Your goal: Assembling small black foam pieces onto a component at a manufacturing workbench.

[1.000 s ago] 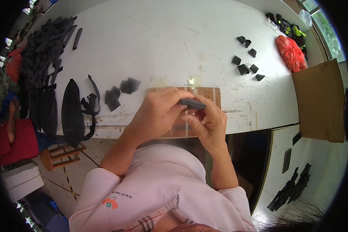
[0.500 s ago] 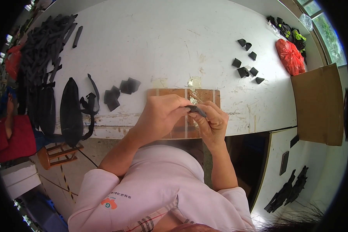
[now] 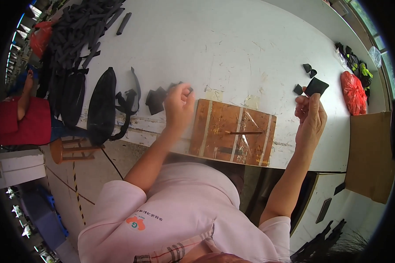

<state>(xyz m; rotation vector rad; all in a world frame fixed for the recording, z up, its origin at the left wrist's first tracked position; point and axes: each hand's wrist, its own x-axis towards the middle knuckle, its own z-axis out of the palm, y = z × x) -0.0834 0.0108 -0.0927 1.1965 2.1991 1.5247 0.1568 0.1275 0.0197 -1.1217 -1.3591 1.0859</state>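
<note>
My right hand, raised at the right of the table, pinches a folded black piece between thumb and fingers. Small black folded pieces lie just beyond it. At the left, my left hand has its fingers curled on a flat black square, most of which they cover. Beside that hand are more flat black squares, overlapping one another. Between my hands lies a brown board with strips of tape across it. On the board rests a thin brown stick-like tool.
A heap of dark strips fills the far left, with long black pieces and black straps nearer. A red plastic bag and a cardboard box stand right. A co-worker in a red top is at the left.
My hands have parted from over the board, where they held a black piece together. The right hand has carried a folded piece rightward; the left has moved to the flat squares. The view has shifted.
</note>
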